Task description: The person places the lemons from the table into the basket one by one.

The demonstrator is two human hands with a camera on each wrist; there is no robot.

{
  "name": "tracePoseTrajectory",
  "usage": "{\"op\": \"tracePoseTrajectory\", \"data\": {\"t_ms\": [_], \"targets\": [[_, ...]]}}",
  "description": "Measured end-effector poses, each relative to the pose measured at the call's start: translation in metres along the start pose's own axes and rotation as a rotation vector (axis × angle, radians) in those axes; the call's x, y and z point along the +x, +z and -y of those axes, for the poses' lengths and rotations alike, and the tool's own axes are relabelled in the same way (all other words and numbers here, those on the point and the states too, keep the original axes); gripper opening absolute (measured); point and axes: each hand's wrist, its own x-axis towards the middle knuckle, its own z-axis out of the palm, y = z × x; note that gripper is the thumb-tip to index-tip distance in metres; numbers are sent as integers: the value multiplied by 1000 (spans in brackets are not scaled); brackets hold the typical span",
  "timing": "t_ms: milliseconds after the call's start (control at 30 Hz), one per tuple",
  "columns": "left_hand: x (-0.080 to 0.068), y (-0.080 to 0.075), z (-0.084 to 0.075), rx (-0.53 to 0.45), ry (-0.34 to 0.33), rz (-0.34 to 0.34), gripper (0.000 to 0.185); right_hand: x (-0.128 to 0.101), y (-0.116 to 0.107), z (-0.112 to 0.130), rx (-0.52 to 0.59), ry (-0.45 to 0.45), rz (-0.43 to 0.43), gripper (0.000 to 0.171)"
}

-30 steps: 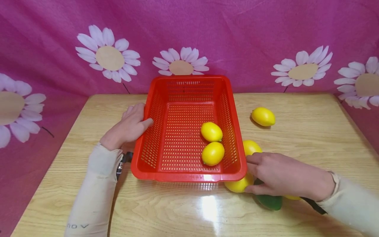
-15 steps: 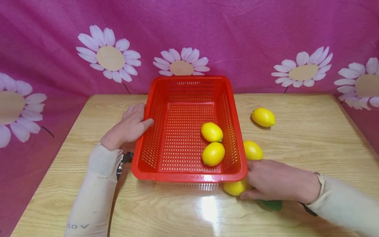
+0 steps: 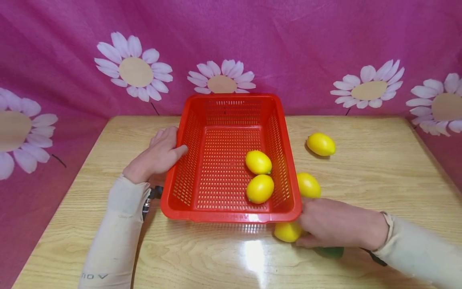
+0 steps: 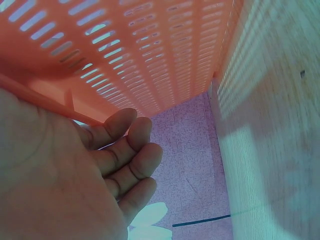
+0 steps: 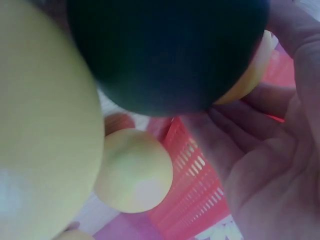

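In the head view, my left hand [image 3: 159,154] grips the left rim of a red perforated plastic basket [image 3: 231,217], thumb over the edge and fingers along the outside. Two yellow lemons [image 3: 258,162] [image 3: 260,189] lie at the right inside it. By the basket's front right corner, my right hand [image 3: 335,222] holds another lemon [image 3: 287,232] between thumb and fingers, partly hidden by the hand. Beneath that hand shows a smooth dark green rounded object [image 3: 330,252]; it looms close in the right wrist view, its kind unclear.
One lemon [image 3: 309,186] sits against the basket's right side, another [image 3: 321,144] farther back on the wooden table [image 3: 379,168]. A large yellow fruit [image 5: 45,125] fills the left of the right wrist view. Behind the table hangs a pink flowered cloth [image 3: 288,48].
My right hand has shifted slightly left and nearer the table's front, its fingers closing round the lemon and covering more of the green object. The left hand and basket stay put.
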Motion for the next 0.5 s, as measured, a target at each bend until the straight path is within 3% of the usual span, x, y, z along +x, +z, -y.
{"op": "tracePoseTrajectory", "data": {"t_ms": [67,300,500], "targets": [[0,0,0,4,0,2,43,0,0,-1,3,-11,-9,47],[0,0,0,-1,-10,9,46,-3,-2,-7,-4,-30,-9,34],[0,0,0,-2,-13,5,47,-5,-5,-14,-26,-32,-10,51]]}}
